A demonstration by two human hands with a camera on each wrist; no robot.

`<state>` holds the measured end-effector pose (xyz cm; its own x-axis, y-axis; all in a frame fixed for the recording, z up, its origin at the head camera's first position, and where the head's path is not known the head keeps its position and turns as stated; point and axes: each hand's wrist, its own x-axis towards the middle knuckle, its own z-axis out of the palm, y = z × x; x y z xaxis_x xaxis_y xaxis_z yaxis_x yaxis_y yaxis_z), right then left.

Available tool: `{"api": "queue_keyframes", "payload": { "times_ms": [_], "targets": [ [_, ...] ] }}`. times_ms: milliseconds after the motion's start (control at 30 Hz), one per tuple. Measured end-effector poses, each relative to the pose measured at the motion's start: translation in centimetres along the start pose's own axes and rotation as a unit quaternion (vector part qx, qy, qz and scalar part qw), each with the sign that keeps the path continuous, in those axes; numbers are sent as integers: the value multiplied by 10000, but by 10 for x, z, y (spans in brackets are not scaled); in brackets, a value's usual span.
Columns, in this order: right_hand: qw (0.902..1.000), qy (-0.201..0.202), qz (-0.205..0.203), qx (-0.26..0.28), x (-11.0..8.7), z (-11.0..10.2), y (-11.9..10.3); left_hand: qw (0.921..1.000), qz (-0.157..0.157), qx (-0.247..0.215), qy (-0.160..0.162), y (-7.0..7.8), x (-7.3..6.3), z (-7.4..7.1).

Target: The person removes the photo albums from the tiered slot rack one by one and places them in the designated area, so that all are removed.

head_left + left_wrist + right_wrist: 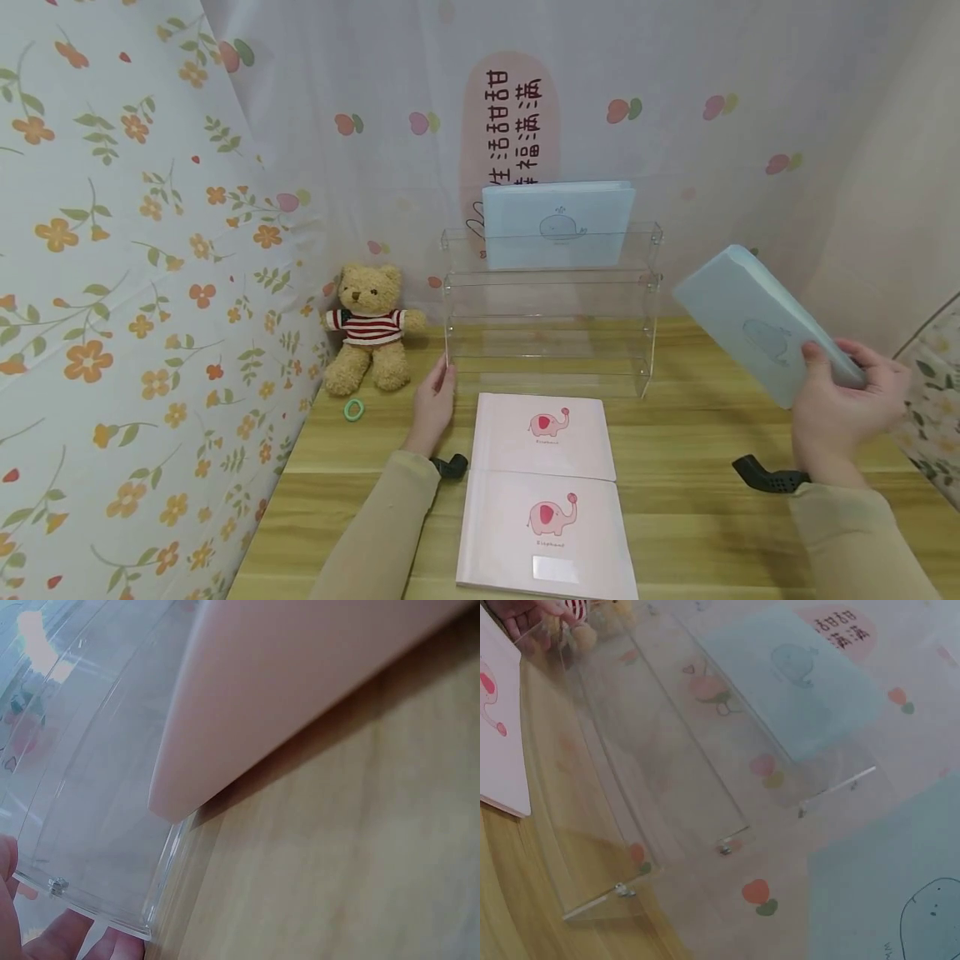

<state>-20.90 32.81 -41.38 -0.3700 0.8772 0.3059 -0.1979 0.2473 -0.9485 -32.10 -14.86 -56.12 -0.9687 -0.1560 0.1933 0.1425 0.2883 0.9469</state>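
A clear acrylic tiered rack [547, 298] stands at the back of the table. My left hand [433, 404] grips the lower left edge of its side panel; the left wrist view shows fingers [64, 936] curled around that edge. On the top tier leans a light blue booklet [517, 233] with a whale drawing. Off to the rack's right, my right hand [843, 408] holds another light blue whale booklet [731, 312], raised and tilted, thumb on its front cover. Part of this booklet [855, 900] also appears in the right wrist view.
Two pink elephant booklets, a farther one [506, 433] and a nearer one [498, 525], lie before the rack. A teddy bear [367, 329] sits at the rack's left, with a green ring [354, 410] in front of it. Patterned cloth [142, 333] hangs around the wooden table [697, 517].
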Motion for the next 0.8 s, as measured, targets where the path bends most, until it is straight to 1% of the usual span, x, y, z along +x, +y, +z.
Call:
{"api": "queue_keyframes", "payload": {
  "times_ms": [167,400,500,700,800],
  "targets": [
    [9991,-208,309,-198,11,7,19,10000,-27,77,8,-1,0,0],
    [9938,-665,465,-761,24,20,46,10000,-68,28,-30,3,-1,0],
    [9891,-870,522,-1070,27,25,54,9999,-104,33,-22,4,-2,0],
    [9744,-1434,989,-1422,30,34,61,10000,-66,47,34,5,-1,0],
    [9676,-1592,1142,-1591,31,37,63,10000,-57,32,31,3,-1,0]
  ]
}}
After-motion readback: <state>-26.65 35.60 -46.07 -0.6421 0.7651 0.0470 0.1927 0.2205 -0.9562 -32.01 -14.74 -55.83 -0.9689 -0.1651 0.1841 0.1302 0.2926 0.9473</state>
